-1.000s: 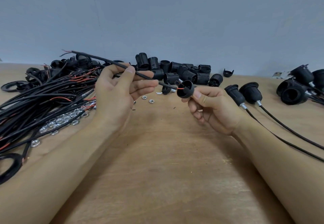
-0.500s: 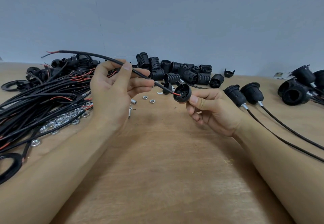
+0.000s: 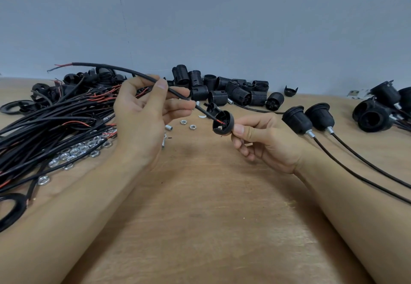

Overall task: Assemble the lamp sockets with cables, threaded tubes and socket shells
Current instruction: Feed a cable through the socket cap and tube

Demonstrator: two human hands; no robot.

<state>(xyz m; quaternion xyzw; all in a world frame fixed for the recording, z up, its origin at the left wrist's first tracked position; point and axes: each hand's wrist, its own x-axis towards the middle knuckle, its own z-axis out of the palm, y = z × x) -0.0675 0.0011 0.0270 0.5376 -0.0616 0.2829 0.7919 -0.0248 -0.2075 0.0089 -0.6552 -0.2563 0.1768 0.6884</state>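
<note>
hands [image 3: 142, 114] feeding cable [image 3: 178, 94] into cap [image 3: 223, 121]

bare table [image 3: 200, 205] ahead, cable heap [image 3: 44, 128] left, perhaps loose nuts [image 3: 77, 152]

You are facing a plain grey-blue wall [image 3: 222, 21] that fills the upper part of your view. A thin, faint vertical line runs down it left of centre. Below it, the desk [image 3: 200, 228] you work at is bare light-brown wood with visible grain and a few small dark specks. The light is soft and even, and shadows on the wood are faint.
</note>
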